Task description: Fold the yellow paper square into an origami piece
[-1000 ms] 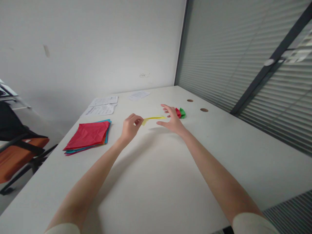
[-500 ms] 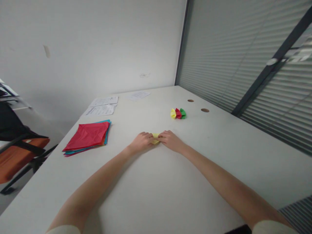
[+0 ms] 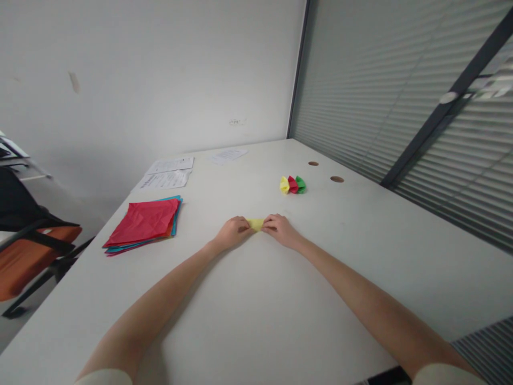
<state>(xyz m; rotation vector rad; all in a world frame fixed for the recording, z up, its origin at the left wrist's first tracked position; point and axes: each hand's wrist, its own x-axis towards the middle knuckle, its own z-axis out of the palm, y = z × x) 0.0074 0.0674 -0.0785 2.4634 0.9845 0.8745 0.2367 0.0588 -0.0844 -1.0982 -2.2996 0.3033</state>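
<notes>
A small folded yellow paper lies on the white table between my two hands. My left hand pinches its left end with curled fingers. My right hand pinches its right end the same way. Both hands rest low on the tabletop, almost touching each other. Farther back sit three small folded paper shapes in a row: yellow, red and green.
A stack of coloured paper sheets with a red one on top lies at the left. White printed sheets lie near the back wall. Two round cable holes are at the right. An orange chair stands left of the table.
A second ago my left hand held a yellow strip in the air, my right hand open by the folded shapes. Both hands came down and closed on the now compact yellow paper.
</notes>
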